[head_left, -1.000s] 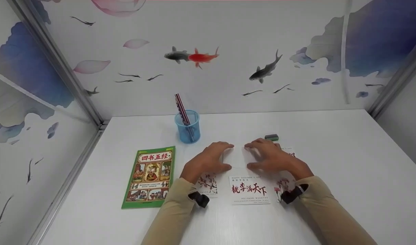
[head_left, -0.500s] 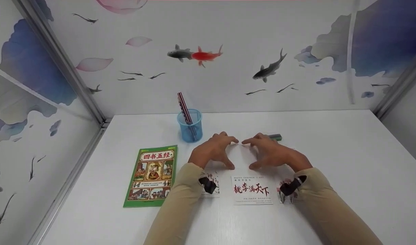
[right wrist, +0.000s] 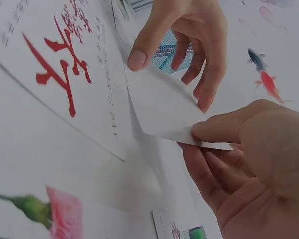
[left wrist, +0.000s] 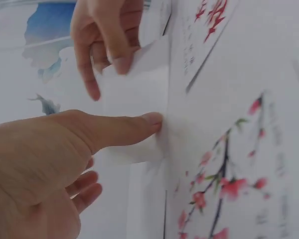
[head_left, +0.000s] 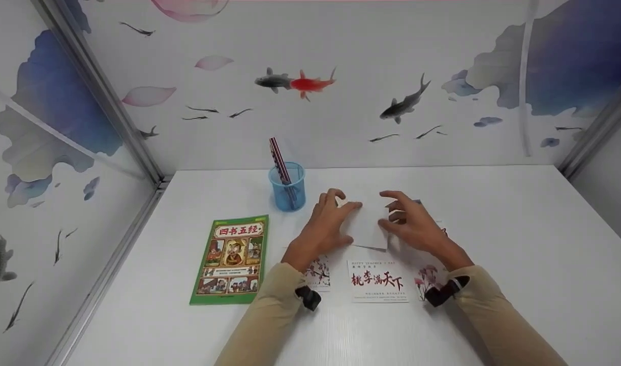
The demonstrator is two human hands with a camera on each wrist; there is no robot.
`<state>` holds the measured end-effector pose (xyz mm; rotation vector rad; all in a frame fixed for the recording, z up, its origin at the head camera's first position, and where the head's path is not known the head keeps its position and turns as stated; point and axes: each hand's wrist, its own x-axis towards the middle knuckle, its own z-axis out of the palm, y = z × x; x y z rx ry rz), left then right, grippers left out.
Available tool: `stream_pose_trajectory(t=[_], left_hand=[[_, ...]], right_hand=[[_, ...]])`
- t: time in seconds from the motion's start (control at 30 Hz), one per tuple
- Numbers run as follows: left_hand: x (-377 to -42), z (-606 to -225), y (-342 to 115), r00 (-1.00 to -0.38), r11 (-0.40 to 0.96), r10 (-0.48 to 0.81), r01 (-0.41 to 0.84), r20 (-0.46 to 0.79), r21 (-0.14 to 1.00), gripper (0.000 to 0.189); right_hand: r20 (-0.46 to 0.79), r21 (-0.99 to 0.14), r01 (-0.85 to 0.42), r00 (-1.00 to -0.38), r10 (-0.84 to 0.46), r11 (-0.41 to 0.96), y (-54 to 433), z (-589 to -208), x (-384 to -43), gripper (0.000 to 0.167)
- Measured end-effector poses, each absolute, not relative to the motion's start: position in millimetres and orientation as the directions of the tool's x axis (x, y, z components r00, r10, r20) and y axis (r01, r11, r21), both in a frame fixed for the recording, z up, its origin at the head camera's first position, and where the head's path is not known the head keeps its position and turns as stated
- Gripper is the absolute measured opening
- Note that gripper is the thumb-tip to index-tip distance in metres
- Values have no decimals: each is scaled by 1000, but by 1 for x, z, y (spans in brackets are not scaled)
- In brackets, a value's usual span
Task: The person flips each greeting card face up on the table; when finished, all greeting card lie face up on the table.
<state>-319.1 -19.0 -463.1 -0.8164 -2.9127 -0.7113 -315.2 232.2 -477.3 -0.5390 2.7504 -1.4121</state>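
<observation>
A blank white card (head_left: 367, 223) lies between my two hands, its right side tilted up. My right hand (head_left: 417, 226) pinches the card's edge between thumb and fingers, seen closest in the right wrist view. On the opposite side, my left hand (head_left: 323, 229) touches the card with its thumb (left wrist: 152, 119) on the near corner, while its fingers reach loosely toward the far edge. Just below the hands is a card with red characters (head_left: 377, 282). Partly under the left wrist lies a blossom-branch card (head_left: 318, 272). A pink-flower card (head_left: 428, 277) is beside the right wrist.
On the left lies a green-bordered book (head_left: 230, 259). A blue mesh cup (head_left: 288, 190) with striped pencils (head_left: 280, 162) stands behind the left hand. Another card (head_left: 443, 229) and a small dark-and-green object (head_left: 417, 201) show partly behind the right hand. A painted wall panel (head_left: 351, 132) closes the back.
My right hand has taken hold of the white card's right edge and raised it. The left hand has come down against the card's left side. The head view has shifted slightly.
</observation>
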Motion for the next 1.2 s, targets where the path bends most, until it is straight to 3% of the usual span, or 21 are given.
stream_pose_trajectory(t=[0.07, 0.13, 0.27, 0.33, 0.47, 0.6, 0.77, 0.9, 1.1, 1.2], left_hand=[[-311, -466, -14, -869, 744, 452, 492, 202, 453, 77], [-302, -468, -10, -872, 672, 443, 476, 208, 567, 78], [-284, -469, -5, -856, 372, 494, 370, 156, 851, 81], [-278, -470, -4, -842, 215, 521, 289, 141, 933, 77], [-274, -472, -7, -857, 17, 487, 203, 169, 979, 56], [-277, -477, -13, -889, -84, 427, 140, 163, 987, 52], [-279, -486, -17, -905, -121, 411, 63, 108, 991, 57], [-278, -485, -17, -907, -87, 408, 78, 107, 993, 59], [-277, -475, -19, -922, 139, 371, 172, 110, 975, 87], [-278, -474, -22, -920, 271, 376, 224, 111, 936, 87]], right_hand=[[202, -814, -309, -945, -258, 492, 232, -475, -311, 62], [249, -830, -326, -943, -222, 452, 231, -471, -304, 57], [331, -828, -388, -921, -206, 406, 223, -462, -290, 42], [358, -813, -428, -902, -239, 396, 218, -460, -285, 33], [388, -771, -479, -876, -286, 419, 212, -462, -281, 28], [393, -726, -484, -875, -283, 488, 211, -465, -283, 33], [355, -719, -472, -880, -314, 510, 214, -467, -285, 46], [366, -710, -490, -871, -329, 506, 215, -466, -286, 51], [347, -692, -434, -901, -262, 577, 222, -466, -288, 48], [267, -713, -381, -924, -275, 589, 226, -467, -288, 58]])
